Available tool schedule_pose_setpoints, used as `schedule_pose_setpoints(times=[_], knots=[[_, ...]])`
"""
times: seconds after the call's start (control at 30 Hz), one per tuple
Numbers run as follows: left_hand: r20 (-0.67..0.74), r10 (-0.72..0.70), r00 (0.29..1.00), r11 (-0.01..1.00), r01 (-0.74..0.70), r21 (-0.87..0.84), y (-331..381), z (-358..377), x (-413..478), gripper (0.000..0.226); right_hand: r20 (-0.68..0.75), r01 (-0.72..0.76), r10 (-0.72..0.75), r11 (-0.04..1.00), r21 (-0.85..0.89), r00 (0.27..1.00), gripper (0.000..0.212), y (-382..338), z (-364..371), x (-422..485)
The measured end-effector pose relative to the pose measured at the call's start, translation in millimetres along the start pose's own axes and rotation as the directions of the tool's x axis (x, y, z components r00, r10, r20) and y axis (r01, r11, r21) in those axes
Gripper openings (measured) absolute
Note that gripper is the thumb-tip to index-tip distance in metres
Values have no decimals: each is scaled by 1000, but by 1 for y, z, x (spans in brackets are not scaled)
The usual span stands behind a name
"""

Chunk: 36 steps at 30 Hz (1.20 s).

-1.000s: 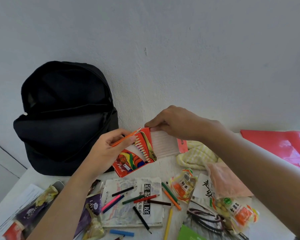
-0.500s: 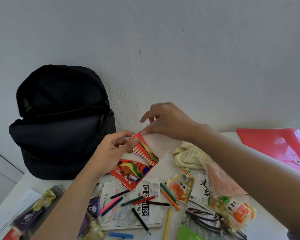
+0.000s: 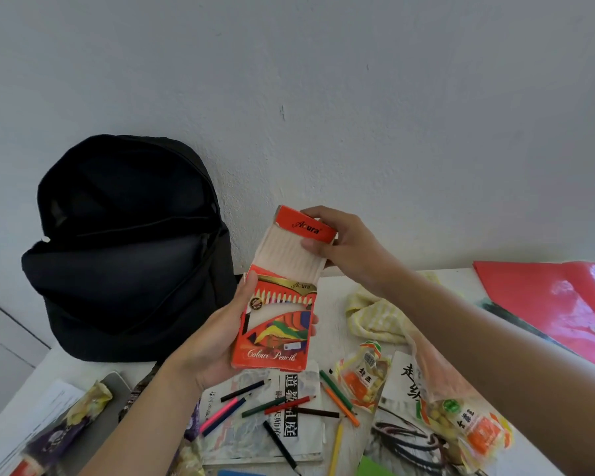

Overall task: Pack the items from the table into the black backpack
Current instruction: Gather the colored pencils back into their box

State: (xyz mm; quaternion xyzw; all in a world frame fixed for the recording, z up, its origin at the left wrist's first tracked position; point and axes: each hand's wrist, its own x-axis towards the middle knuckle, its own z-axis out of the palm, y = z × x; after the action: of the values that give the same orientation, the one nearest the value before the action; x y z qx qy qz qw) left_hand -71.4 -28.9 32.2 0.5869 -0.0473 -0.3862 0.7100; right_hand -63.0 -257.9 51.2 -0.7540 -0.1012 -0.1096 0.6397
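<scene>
An orange colour pencil box (image 3: pixel 275 324) stands upright in the air above the table. My left hand (image 3: pixel 220 334) grips its lower body from the left. Its pale inner tray (image 3: pixel 289 255) is pulled out upward, and my right hand (image 3: pixel 344 245) pinches the tray's orange top end. The black backpack (image 3: pixel 128 249) leans against the wall at the left, its main compartment open. Several loose coloured pencils (image 3: pixel 285 405) lie on a booklet (image 3: pixel 261 438) below the box.
A yellow cloth (image 3: pixel 371 314) and snack packets (image 3: pixel 361 379) (image 3: pixel 474 424) lie to the right. A red folder (image 3: pixel 557 304) sits at the far right. Purple and yellow packets (image 3: pixel 66 427) rest near the table's left front edge. The white wall stands just behind.
The pencil box has turned from tilted to upright and risen. My left hand shifted down to grip its lower body; my right hand now holds the tray's top end higher up.
</scene>
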Motion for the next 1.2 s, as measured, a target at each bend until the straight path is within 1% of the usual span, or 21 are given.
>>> schedule_pose_setpoints(times=[0.13, 0.2, 0.3, 0.5, 0.6, 0.63, 0.73, 0.8, 0.9, 0.97, 1.1, 1.17, 1.2], knots=[[-41, 17, 999, 999, -15, 42, 4, 8, -2, 65, 34, 42, -40, 998, -56, 999, 34, -6, -2, 4], [-54, 24, 998, 998, -20, 63, 8, 8, -1, 60, 37, 51, -49, 997, -59, 998, 34, -6, -3, 5], [-64, 16, 998, 996, -11, 83, 12, 7, -1, 60, 23, 57, -56, 998, -38, 998, 33, -4, -4, 5], [-71, 6, 997, 998, -1, 67, 14, 4, -3, 58, -43, 68, -69, 997, -25, 997, 31, 1, 0, 8], [-69, -17, 997, 996, 23, 89, 9, 1, -7, 60, -126, 97, -90, 994, 56, 988, 32, -6, -3, 12], [-76, -28, 997, 994, 36, 108, 7, 1, -8, 61, -134, 110, -103, 993, 46, 986, 32, -8, -6, 13], [-99, 0, 995, 987, 16, 159, 6, 1, -8, 58, -88, 131, -134, 991, -31, 987, 33, -12, -8, 13], [-104, 33, 994, 983, -13, 182, 9, 2, -7, 53, -66, 128, -131, 990, -56, 989, 32, -10, -6, 12], [-88, 42, 995, 979, -24, 201, 13, 2, -8, 45, -52, 121, -126, 989, -80, 991, 31, -6, -5, 10], [-81, 38, 996, 976, -20, 216, 14, 1, -8, 46, -37, 121, -124, 990, -78, 992, 30, -6, -8, 8], [-52, 32, 998, 979, -21, 202, 14, 0, -9, 45, 27, 148, -145, 980, -134, 989, 27, -14, -12, 7], [-52, 34, 998, 979, -23, 201, 15, 1, -8, 49, 41, 160, -155, 977, -141, 987, 29, -18, -13, 9], [-54, 34, 998, 980, -23, 199, 15, 1, -7, 52, 51, 169, -163, 970, -175, 985, 31, -19, -14, 9]])
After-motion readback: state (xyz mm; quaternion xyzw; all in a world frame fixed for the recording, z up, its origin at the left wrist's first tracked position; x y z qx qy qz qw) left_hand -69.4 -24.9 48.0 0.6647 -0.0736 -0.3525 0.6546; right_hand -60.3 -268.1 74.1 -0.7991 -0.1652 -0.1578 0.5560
